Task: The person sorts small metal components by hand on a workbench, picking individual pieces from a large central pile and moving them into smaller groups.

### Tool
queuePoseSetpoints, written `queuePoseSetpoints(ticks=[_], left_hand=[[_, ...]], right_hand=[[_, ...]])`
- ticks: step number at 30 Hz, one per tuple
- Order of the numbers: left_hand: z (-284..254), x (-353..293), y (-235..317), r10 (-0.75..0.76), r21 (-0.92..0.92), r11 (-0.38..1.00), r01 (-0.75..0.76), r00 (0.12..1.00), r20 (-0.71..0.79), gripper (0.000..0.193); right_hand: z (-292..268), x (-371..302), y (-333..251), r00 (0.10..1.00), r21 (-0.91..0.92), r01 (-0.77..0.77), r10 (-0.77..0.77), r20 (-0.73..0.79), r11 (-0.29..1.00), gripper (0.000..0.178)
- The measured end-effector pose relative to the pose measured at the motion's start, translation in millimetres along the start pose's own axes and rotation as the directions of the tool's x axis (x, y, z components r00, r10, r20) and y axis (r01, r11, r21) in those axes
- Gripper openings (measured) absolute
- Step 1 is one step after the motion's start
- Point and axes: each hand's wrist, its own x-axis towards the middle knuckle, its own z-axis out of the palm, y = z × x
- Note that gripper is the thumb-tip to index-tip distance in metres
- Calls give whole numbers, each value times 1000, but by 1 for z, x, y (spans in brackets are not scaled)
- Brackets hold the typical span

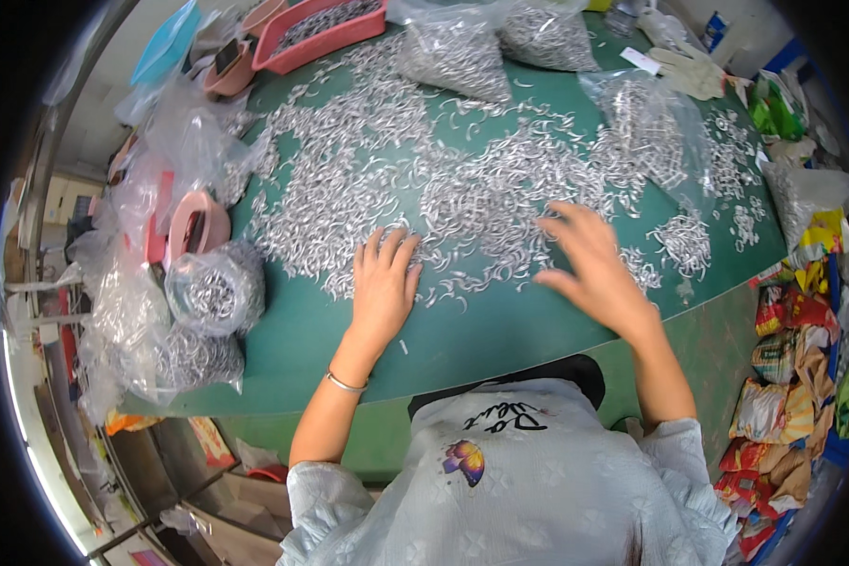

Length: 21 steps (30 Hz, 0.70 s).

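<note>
Many small, curved silver metal pieces lie spread over the green tabletop. My left hand rests at the near edge of this spread, palm down. Its fingers are stretched forward and touch the pieces, and a bangle circles that wrist. To the right, my right hand is over the pieces with its fingers and thumb apart; it is slightly blurred. I see nothing held in either hand. A small separate heap of metal pieces sits right of my right hand.
Filled clear bags and a pink tray of pieces stand along the far side. At the left are more plastic bags and a pink bowl. Another clear bag lies far right. Colourful sacks are stacked beyond the table's right edge.
</note>
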Motion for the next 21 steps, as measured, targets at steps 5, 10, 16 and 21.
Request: queuePoseSetpoints(ticks=[5,10,16,21], left_hand=[[-2,-2,-17,-54,-9,999,54,996,-75,29],[-7,2,-34,-126,-53,992,119,981,-149,28],[-21,1,-17,-147,-71,989,133,958,-244,30],[-22,-28,14,34,-348,937,-33,999,-3,31]], right_hand=[[80,39,-14,1000,-166,-25,25,-1,986,70],[116,63,-24,981,-22,112,-114,-157,993,44],[126,113,-12,932,260,359,-329,-153,896,29],[83,125,3,983,470,-152,182,-20,869,22]])
